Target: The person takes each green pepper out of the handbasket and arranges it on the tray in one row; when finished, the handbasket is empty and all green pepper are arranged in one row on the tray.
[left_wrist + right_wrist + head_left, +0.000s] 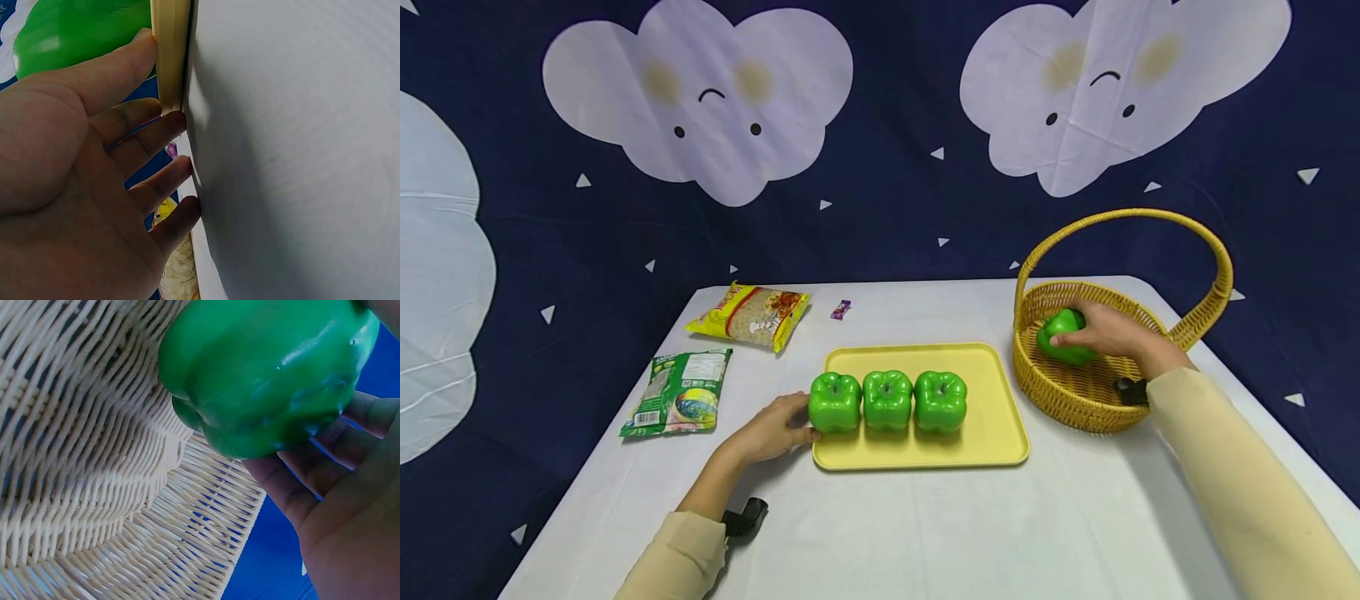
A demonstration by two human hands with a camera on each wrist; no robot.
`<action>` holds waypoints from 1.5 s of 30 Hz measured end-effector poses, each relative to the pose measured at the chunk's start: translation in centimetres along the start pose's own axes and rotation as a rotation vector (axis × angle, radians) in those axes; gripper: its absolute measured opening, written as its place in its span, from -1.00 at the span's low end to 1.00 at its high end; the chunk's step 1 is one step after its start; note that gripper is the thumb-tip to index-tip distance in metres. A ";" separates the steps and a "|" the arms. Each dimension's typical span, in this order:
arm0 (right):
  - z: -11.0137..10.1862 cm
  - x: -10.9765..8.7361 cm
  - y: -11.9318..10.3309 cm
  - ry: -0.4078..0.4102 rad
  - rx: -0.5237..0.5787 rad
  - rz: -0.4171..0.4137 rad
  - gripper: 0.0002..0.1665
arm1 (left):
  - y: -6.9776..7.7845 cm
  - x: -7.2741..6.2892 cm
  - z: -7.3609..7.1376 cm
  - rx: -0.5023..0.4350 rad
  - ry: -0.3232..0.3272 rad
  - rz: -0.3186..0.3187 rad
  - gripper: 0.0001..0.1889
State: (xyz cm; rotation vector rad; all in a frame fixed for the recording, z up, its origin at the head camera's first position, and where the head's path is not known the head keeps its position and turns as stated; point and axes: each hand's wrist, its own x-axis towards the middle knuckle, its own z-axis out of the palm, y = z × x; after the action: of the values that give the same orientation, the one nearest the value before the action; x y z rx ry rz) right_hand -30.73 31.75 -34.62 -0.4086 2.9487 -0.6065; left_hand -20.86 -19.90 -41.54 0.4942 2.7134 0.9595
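My right hand [1101, 329] grips a glossy green bell pepper [1063, 337] inside the yellow wicker basket [1052, 400]. In the right wrist view, its fingers curl round the underside of that pepper [269, 375], close to the woven wall [81, 444]. Three more green bell peppers [887, 402] stand in a row on the pale yellow tray [992, 417]. My left hand [772, 429] is at the tray's left end, beside the leftmost pepper [835, 403]. The left wrist view shows its thumb touching the tray rim [172, 56], the fingers loosely extended and spread.
A green packet [679, 392] and a yellow packet [752, 315] lie on the white-covered table [925, 533] at the left. A tiny purple wrapped piece [841, 310] lies behind the tray. The basket's tall handle [1138, 213] arches above the right hand. A dark cloud-patterned cloth hangs behind.
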 end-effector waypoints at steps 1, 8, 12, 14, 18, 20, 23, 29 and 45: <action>0.0 0.0 -0.1 0.003 0.003 0.002 -0.07 | 0.0 0.0 0.0 0.003 0.000 0.007 -0.42; -0.8 -0.6 -0.8 0.049 0.023 -0.011 -0.09 | 0.0 0.0 0.0 0.003 -0.002 0.005 -0.41; -1.2 -1.0 -1.2 0.072 0.024 -0.023 -0.09 | 0.0 0.0 0.1 -0.004 -0.006 0.006 -0.41; -1.5 -1.1 -1.4 0.076 0.020 -0.024 -0.06 | 0.0 0.0 0.1 -0.011 -0.005 0.001 -0.40; -1.9 -1.5 -2.0 0.083 0.006 -0.009 0.02 | 0.0 0.0 0.2 -0.015 -0.003 -0.006 -0.40; -2.2 -1.7 -2.3 0.089 0.000 -0.005 0.05 | 0.0 0.0 0.3 -0.013 -0.005 -0.001 -0.40; -2.6 -2.2 -2.6 0.103 -0.002 -0.003 0.06 | -0.1 0.0 0.3 -0.019 -0.002 0.003 -0.41; -3.1 -3.1 -3.3 0.129 0.005 -0.008 0.05 | 0.0 0.0 0.2 -0.016 -0.004 0.014 -0.42; -2.9 -5.8 -4.8 0.188 0.117 -0.038 0.02 | 0.2 0.1 0.1 -0.016 -0.002 0.001 -0.43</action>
State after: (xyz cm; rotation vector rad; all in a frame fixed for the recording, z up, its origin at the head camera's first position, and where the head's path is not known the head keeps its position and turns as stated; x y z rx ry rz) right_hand -24.47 30.18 -29.77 -0.4175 3.0663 -0.8621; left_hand -20.87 -19.67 -41.55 0.4939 2.7017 0.9793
